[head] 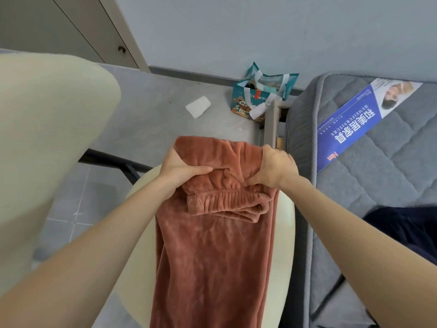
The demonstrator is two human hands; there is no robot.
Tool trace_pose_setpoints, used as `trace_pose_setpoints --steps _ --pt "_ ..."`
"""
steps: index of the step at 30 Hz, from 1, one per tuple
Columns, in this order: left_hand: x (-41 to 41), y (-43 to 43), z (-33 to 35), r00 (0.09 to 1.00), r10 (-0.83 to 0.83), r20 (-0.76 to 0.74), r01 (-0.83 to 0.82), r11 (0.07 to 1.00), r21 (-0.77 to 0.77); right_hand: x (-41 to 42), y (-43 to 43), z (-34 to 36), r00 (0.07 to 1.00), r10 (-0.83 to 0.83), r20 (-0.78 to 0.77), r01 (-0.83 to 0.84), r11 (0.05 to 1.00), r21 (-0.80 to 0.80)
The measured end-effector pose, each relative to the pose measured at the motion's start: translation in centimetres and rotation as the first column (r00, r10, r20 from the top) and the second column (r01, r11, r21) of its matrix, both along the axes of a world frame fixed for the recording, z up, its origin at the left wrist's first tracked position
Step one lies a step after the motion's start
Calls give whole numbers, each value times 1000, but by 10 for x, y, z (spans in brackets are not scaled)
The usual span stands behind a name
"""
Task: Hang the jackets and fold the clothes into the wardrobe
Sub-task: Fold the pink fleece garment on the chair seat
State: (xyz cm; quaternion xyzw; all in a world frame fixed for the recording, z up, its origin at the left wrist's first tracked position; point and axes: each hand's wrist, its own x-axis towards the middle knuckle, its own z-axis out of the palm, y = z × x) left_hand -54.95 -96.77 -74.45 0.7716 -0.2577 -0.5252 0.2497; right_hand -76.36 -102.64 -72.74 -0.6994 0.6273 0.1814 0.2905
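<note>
Rust fleece trousers on cream seat, long axis running straight away from viewer, waistband end far and folded back, left hand and right hand both clutching the fold

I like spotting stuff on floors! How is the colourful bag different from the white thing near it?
The bag is teal with pictures and stands upright; the white thing is plain and lies flat. The bag looks bigger and has handles; the white thing has none. Both sit on the grey floor.
</note>
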Motion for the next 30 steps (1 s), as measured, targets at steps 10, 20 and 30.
trace_pose_setpoints --steps 10,20,30 --pt "32 22 80 927 -351 134 326 929 177 -7 24 79 990 56 131 -42 993 -110" --pt "-2 13 170 770 -117 627 461 781 -421 -11 26 151 990 21 136 90 650 -755" --pt "9 100 109 735 -151 661 408 878 -252 -29 127 93 975 224 -6 -184 785 -591"
